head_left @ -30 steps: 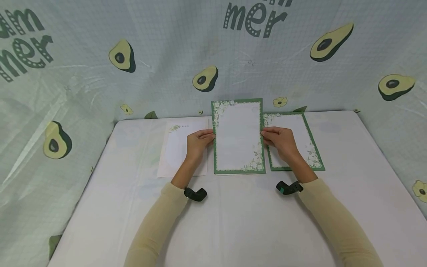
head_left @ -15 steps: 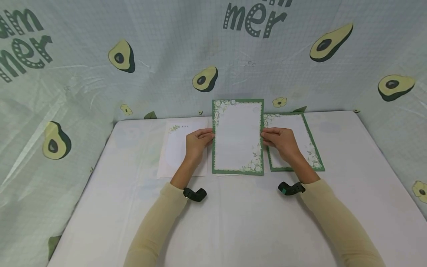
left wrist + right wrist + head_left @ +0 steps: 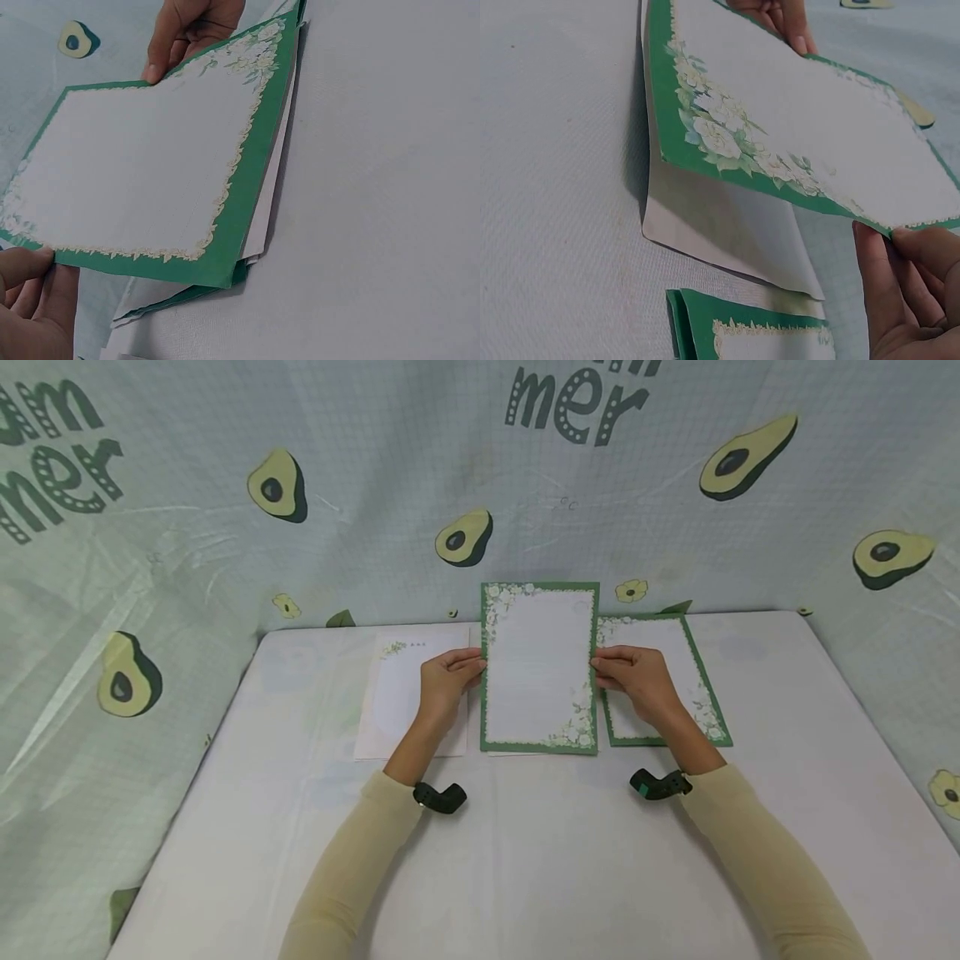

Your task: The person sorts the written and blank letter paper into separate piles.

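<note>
A sheet of green-bordered floral paper (image 3: 538, 668) is held up, tilted, over the middle of the table. My left hand (image 3: 446, 685) pinches its left edge between thumb and fingers. The right hand (image 3: 636, 678) pinches the opposite edge, seen close in the right wrist view with the thumb on top. Beneath the raised sheet lies pale paper (image 3: 720, 232), mostly covered by it. White flowers (image 3: 720, 127) fill the sheet's near right corner.
Left of the held sheet lies pale paper (image 3: 390, 710) with a small floral print, partly behind my left hand. Another green-bordered sheet (image 3: 675, 643) lies to the right, under my right hand. The white table (image 3: 525, 860) meets an avocado-print cloth (image 3: 375, 460) at the back.
The held sheet has shifted very slightly to the right, its right edge swinging a little, and the right hand has moved with it. Both hands keep their pinch.
</note>
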`<state>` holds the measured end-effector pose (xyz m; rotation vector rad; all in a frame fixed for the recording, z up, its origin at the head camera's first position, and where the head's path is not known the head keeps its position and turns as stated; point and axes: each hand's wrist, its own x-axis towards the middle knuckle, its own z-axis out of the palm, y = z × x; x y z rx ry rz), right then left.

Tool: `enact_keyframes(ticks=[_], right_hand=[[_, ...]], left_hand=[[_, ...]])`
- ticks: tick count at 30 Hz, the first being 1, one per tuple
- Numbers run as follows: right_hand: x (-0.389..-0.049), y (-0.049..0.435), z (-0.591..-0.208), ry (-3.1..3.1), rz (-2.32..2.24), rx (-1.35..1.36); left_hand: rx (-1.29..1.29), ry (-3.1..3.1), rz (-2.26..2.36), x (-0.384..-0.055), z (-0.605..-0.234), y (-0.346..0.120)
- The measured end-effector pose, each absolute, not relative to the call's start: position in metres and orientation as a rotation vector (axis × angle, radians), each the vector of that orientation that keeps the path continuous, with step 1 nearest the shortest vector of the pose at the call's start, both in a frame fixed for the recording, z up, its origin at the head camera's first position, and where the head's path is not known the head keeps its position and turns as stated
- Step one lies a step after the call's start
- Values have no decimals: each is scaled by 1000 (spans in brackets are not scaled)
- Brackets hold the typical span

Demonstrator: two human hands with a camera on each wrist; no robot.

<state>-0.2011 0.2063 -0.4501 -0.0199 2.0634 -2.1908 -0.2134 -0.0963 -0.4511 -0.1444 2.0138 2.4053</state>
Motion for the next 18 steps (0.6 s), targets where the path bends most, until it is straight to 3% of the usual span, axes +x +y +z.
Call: enact_keyframes(ticks=[18], right_hand=[[-199,207,-446,1942,-2493,-62]], left_hand=[[-135,1934,2459,-212,-448,-88]])
